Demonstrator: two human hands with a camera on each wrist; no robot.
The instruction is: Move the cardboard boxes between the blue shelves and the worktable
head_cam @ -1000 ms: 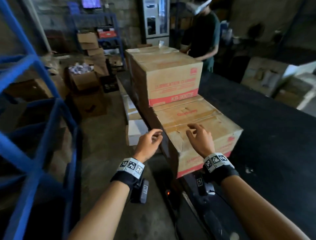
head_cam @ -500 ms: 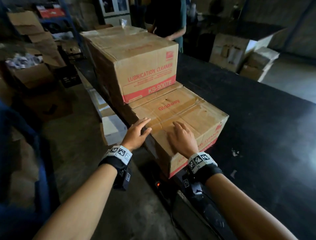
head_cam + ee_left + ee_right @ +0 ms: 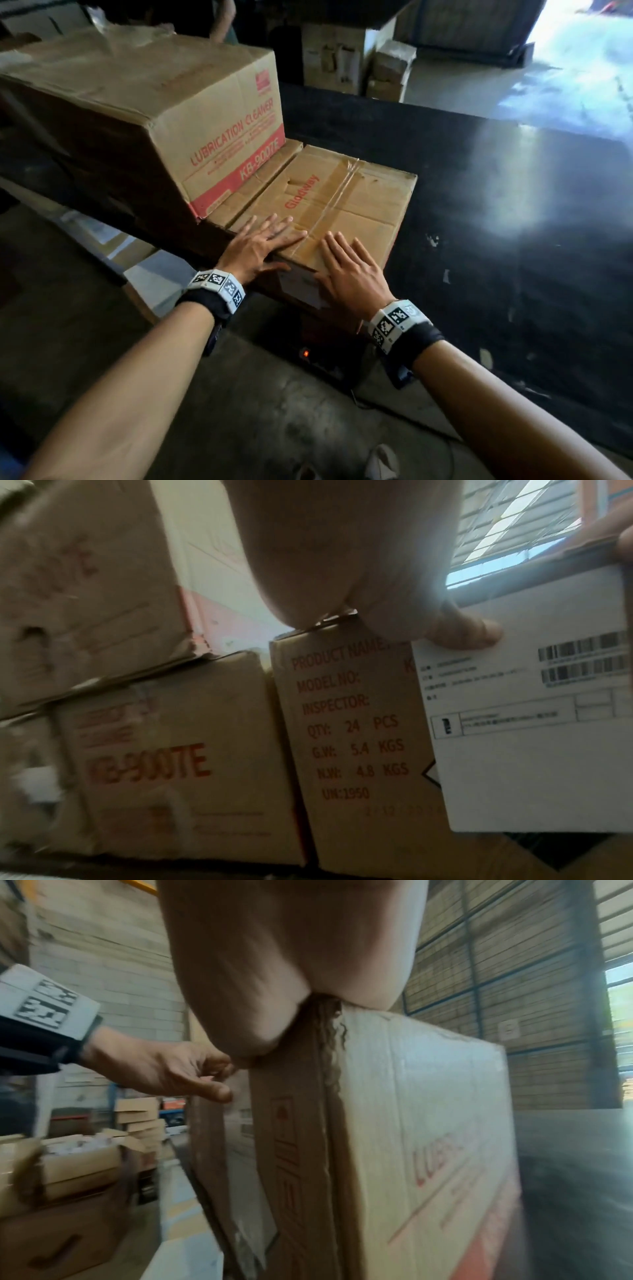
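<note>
A taped cardboard box marked Glodway (image 3: 342, 192) lies on the near corner of the black worktable (image 3: 496, 222). My left hand (image 3: 263, 243) lies flat on its near left top edge, and its thumb (image 3: 462, 634) touches the white label (image 3: 531, 737) on the near side. Beside it, my right hand (image 3: 346, 270) presses flat on the top with fingers straight. A larger box printed LUBRICATION CLEANER (image 3: 205, 113) sits stacked on other boxes just left of it. In the right wrist view my palm (image 3: 274, 961) rests on the box corner (image 3: 411, 1123), and my left hand (image 3: 164, 1069) shows alongside.
A person (image 3: 222, 17) stands at the table's far end. More cartons (image 3: 387, 72) sit on the floor beyond the table. White boxes (image 3: 157, 284) lie on the floor left of the table, and a power strip with a red light (image 3: 305, 353) lies below the corner.
Both hands have come down from hovering onto the box top and flattened out. The view has moved closer and swung right, so the blue shelf is out of sight.
</note>
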